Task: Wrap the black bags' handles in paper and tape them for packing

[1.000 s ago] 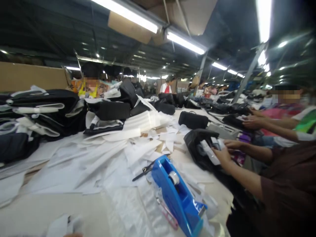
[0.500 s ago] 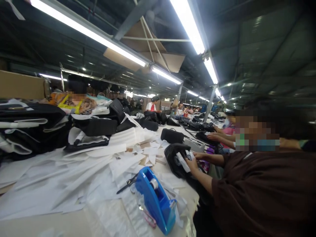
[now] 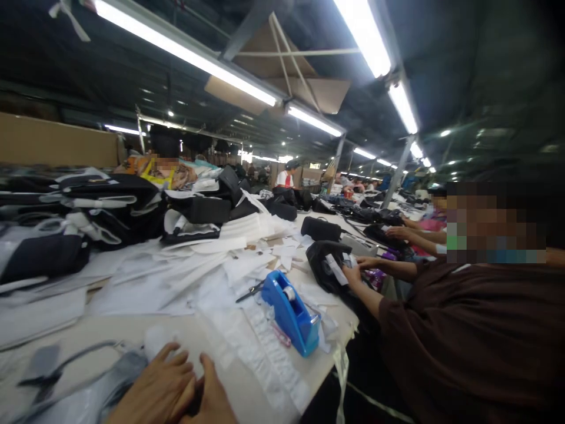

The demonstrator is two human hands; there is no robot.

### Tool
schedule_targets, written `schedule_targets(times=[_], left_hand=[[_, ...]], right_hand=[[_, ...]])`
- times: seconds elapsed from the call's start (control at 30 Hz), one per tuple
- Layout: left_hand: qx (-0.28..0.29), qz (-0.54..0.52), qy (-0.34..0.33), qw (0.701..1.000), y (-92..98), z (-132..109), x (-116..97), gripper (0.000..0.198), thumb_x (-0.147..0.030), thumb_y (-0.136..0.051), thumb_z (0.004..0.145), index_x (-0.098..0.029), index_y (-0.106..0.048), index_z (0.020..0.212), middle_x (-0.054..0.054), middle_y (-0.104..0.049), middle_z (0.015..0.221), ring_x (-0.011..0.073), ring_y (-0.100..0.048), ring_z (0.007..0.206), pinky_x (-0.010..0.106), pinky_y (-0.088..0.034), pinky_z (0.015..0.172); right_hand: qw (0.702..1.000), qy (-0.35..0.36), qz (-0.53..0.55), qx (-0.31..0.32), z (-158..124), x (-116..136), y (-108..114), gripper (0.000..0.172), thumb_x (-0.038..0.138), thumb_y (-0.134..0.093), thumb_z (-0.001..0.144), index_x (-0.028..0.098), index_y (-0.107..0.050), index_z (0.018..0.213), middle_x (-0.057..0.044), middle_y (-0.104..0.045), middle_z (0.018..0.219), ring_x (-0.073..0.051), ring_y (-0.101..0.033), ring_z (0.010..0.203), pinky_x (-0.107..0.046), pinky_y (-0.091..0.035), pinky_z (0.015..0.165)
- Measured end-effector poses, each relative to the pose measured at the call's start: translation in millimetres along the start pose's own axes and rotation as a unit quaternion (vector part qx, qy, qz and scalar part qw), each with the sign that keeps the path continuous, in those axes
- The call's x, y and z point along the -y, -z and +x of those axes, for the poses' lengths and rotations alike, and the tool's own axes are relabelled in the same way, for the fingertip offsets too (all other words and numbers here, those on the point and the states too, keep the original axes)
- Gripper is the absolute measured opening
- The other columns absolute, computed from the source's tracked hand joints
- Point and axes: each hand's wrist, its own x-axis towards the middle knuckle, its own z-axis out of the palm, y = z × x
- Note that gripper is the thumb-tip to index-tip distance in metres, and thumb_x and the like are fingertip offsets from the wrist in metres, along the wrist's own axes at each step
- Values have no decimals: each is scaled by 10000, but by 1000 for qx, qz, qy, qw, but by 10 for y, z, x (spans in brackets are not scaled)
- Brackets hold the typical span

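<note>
Left hand (image 3: pixel 154 390) in the head view: what is it doing?

It lies at the bottom edge, fingers stretched out flat on the table (image 3: pixel 220 353) and gripping nothing. Its outer side meets a grey bundle (image 3: pixel 83 383), which is too blurred to name more closely.

And the right hand (image 3: pixel 214 397)?

It is pressed against the left one, thumb upward. Whether it clasps anything cannot be told, because the frame cuts it off.

Why would the person hold them so?

Probably to keep the bundle flat and steady at the near end of the table, though that is a judgement.

What lies around them?

A blue tape dispenser (image 3: pixel 291 315) stands further along to the right, near the table's edge. Scissors (image 3: pixel 249 291) lie just beside it, likely kept there within reach of more than one worker. White cut sheets (image 3: pixel 176 271) litter the middle, and stacked black bags (image 3: pixel 110 206) fill the far left. A co-worker in a brown shirt (image 3: pixel 463 341) has both hands on a black bag (image 3: pixel 324 265).
</note>
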Motion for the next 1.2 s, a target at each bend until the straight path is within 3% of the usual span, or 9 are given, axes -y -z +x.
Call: schedule_targets(times=[0.2,0.4,0.7,0.77,0.87,1.0,1.07,1.13,1.2], left_hand=[[75,17,19,997,355,146,-144,339,-102,-449,909,-181,-575,604,-23,-582,596,171,-510,643,411,-311,910],[79,-27,36,996,310,96,-118,280,-85,-469,876,-182,-573,635,-13,-585,609,178,-517,652,413,-337,873],[65,-67,95,991,251,65,-116,278,-124,-471,882,-189,-567,630,-17,-599,624,161,-488,670,388,-334,897],[62,-63,89,992,237,52,-116,288,-137,-461,881,-188,-544,610,-11,-576,599,160,-470,658,384,-329,895],[66,-54,87,993,232,44,-111,301,-152,-467,880,-186,-514,585,-12,-558,575,157,-447,644,382,-320,895],[70,-54,80,993,230,47,-89,287,-161,-504,861,-184,-503,575,-14,-561,572,154,-422,630,380,-319,884],[65,-59,80,993,223,48,-78,289,-165,-506,859,-185,-500,571,-14,-559,568,154,-420,627,378,-321,876],[53,-68,79,993,219,51,-73,299,-165,-503,861,-186,-492,563,-19,-548,554,151,-418,617,375,-323,872],[39,-76,79,993,220,57,-76,308,-160,-490,867,-186,-485,561,-24,-537,544,148,-422,611,374,-327,873]], right_hand=[[997,24,69,18,-89,-103,6,941,217,-673,676,43,-227,1486,-170,-383,1482,-265,-343,1390,-400,-243,1170],[998,25,41,43,28,-168,65,964,209,-703,640,59,-253,1479,-140,-613,1216,-281,-569,1155,-403,-408,1040],[992,-25,51,116,6,-209,189,842,154,-686,619,147,-393,1409,-77,-620,1134,-232,-605,1011,-351,-481,900],[995,-10,58,83,26,-234,283,738,177,-674,663,161,-443,1363,-65,-617,1073,-207,-608,947,-326,-496,830],[991,79,88,-68,81,-113,568,490,299,-652,780,177,-516,1235,-51,-608,982,-171,-590,846,-298,-489,749],[916,256,107,-289,297,332,1107,181,359,-590,878,196,-536,936,33,-515,708,-114,-488,642,-239,-409,638],[876,303,-7,-376,546,532,1308,154,340,-496,938,190,-526,918,18,-516,737,-123,-486,660,-242,-401,646],[861,262,-229,-370,901,634,1393,163,243,-420,957,163,-558,989,-44,-577,874,-163,-540,802,-271,-427,740],[846,175,-422,-275,1314,628,1363,253,85,-427,887,132,-610,1056,-113,-603,1061,-210,-538,1007,-306,-407,875]])
